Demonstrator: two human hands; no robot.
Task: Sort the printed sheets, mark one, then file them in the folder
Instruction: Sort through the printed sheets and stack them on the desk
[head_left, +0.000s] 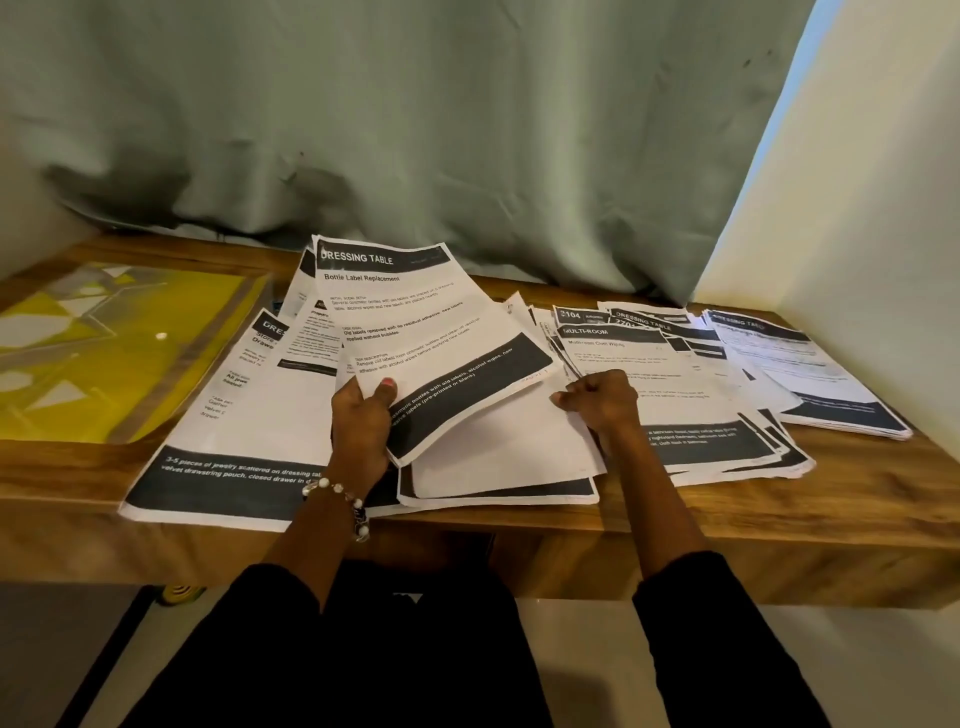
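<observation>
Now left hand (361, 415) grips sheet (415, 332) lower edge; right hand (602, 400) fisted.

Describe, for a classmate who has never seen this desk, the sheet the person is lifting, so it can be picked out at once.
On the wooden desk by the grey-green curtain, find the papers spread near the middle. The left hand grips one sheet by its bottom edge, tilted up off the piles. Alone among its neighbours, it shows "DRESSING TABLE" over "Bottle Label Replacement".

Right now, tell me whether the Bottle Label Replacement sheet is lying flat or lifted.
Lifted. The left hand grips the Bottle Label Replacement sheet at its lower edge, tilting it above the other sheets.
</observation>
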